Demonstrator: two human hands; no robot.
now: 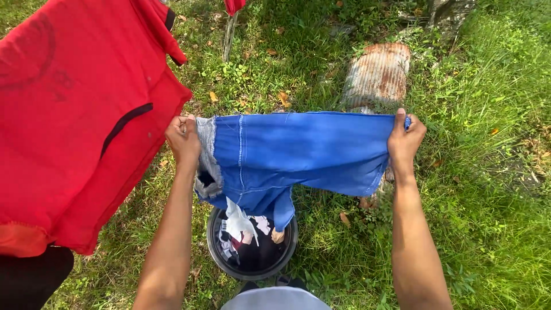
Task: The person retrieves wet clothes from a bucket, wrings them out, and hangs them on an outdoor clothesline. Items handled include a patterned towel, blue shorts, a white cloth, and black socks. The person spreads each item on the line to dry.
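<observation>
Blue jeans [298, 152]: stretched out flat between both hands, held up in the air above the grass, about level with the lower part of the red shirt (the fabric looks like worn denim, with pale stitching and a frayed, faded patch at the left end).
Left hand [183, 138]: fingers curled tight around the left end of the jeans, by the pale frayed patch; arm reaching up from below.
Right hand [405, 140]: closed on the right end of the jeans, thumb on the near side and fingertips wrapped over the top edge.
Hang of the cloth: top edge pulled nearly straight from hand to hand; a loose fold droops from the lower left part down toward the bucket.
Bucket [252, 244]: dark and round, on the grass right under the jeans, between the two forearms; light and dark clothes lie inside.
Red shirt [80, 115]: large, hanging at the left, just beside the left hand, with a dark stripe across it.
Rusty metal sheet [377, 73]: corrugated, lying on the grass beyond the jeans.
Grass [488, 189]: green, sunlit, with scattered dry leaves.
</observation>
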